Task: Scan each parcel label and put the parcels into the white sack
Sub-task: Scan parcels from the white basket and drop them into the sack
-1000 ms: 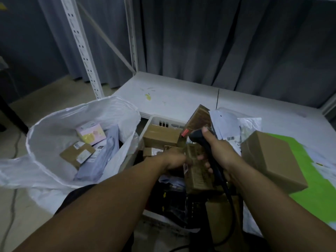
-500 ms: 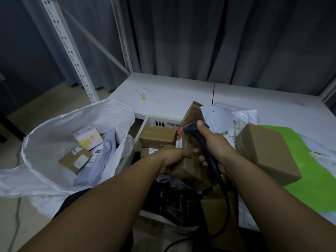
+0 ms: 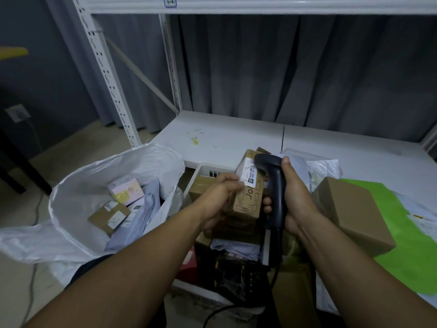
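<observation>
I see the left hand (image 3: pixel 222 197) gripping a brown box (image 3: pixel 250 202) by its left side, label (image 3: pixel 248 177) up, above the crate (image 3: pixel 203 169) in the middle. The right hand (image 3: pixel 296 197) is wrapped round the black scanner (image 3: pixel 275 185), whose head sits close over the label. The white sack (image 3: pixel 78 197) stands open to the left, with parcels (image 3: pixel 108 216) inside.

Your left hand (image 3: pixel 220 197) held a labelled brown parcel (image 3: pixel 248 192); your right hand (image 3: pixel 295 200) gripped the black scanner (image 3: pixel 274 185) beside the white sack (image 3: pixel 94 185).
</observation>
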